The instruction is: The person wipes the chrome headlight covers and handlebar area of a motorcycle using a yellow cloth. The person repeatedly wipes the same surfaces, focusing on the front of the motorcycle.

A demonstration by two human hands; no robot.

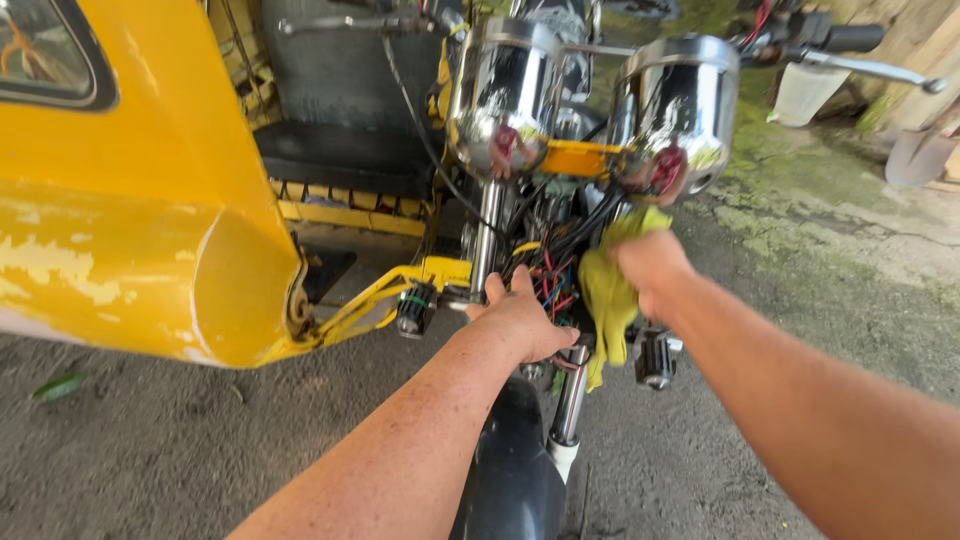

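I look down at the front of a motorcycle with two chrome gauge housings, one on the left (pixel 503 95) and one on the right (pixel 678 105). My left hand (pixel 522 318) rests against the left chrome fork tube (pixel 486 240), fingers wrapped at its lower part next to a tangle of coloured wires (pixel 553 280). My right hand (pixel 650 268) grips a yellow cloth (pixel 606 300) and presses it up under the right gauge housing. The cloth hangs down in front of the right fork. The black front fender (pixel 512 470) sits below my forearms.
A yellow sidecar body (pixel 130 200) fills the left, with a black seat (pixel 340 155) inside and a yellow frame bar (pixel 390 285) joining the motorcycle. The handlebar lever (pixel 865 68) sticks out top right. Small turn signals (pixel 415 308) flank the forks. Mossy concrete (pixel 800 210) lies at right.
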